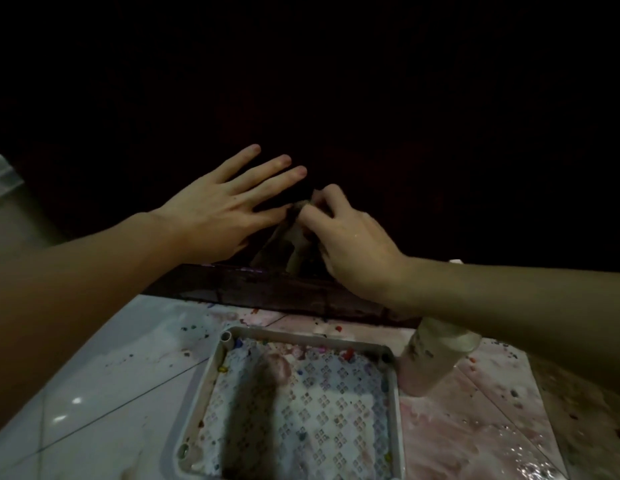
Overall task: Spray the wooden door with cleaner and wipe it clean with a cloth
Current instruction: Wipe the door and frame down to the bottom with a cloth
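In front of me stands the dark wooden door (371,98), so dim that I can see almost no detail on it, only its wet brown lower edge (267,289) which shines a little above the floor. Below it lies the pale tiled floor (94,375), stained with pink water and small coloured specks, and on it sits a square grey plastic drain cover with a lattice pattern (301,393). Just right of the cover, under my right forearm, stands a whitish translucent plastic bottle (436,355); I think it is the cleaner, but its top is hidden, so I cannot be sure. My left hand (218,206) is spread, with straight fingers near or against the door low down; whether it really touches I cannot tell. My right hand (350,237) pinches a small crumpled greyish cloth (294,237), which hangs down towards the lower edge. I judge that I am in the wiping step, at the bottom part of the door. The next move calls for me to press the cloth flat on the wood and to draw it along firmly, while the left hand stays out of its way.
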Tool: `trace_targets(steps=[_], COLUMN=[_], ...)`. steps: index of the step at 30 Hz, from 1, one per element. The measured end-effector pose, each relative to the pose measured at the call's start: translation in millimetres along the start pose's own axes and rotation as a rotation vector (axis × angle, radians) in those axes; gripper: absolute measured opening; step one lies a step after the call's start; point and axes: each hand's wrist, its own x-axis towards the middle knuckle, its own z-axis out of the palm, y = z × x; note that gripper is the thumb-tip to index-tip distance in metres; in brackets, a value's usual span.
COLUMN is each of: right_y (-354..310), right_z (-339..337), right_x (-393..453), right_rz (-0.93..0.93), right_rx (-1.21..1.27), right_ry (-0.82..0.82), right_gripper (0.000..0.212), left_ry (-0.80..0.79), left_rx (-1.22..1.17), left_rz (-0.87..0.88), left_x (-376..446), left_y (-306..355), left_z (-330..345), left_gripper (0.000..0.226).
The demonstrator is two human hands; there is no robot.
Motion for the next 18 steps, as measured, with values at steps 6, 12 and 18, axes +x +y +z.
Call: trace_targets(steps=[6,12,18], right_y=[-24.3,-41.8,-6.7], right_z=[82.6,135.8,121.9], right_x=[28.2,47.6,15.7], right_rz=[-0.389,-0.504,-0.509], right_rx=[-0.256,-0.626,-0.749], right_ry=[0.028,-0.314,-0.526], right_gripper=[0.029,0.057,0.055], left_ry=[0.044,-0.074,0.059], left_rx=[-0.032,0.034,-0.084], left_rz=[-0.023,-0.053,-0.120], left_x=[-44.6,-85.7,-95.9], left_y=[-21.4,-36.1,-32.4], left_z=[24.9,56.7,76.9], left_gripper=[0.083,0.096,0.096])
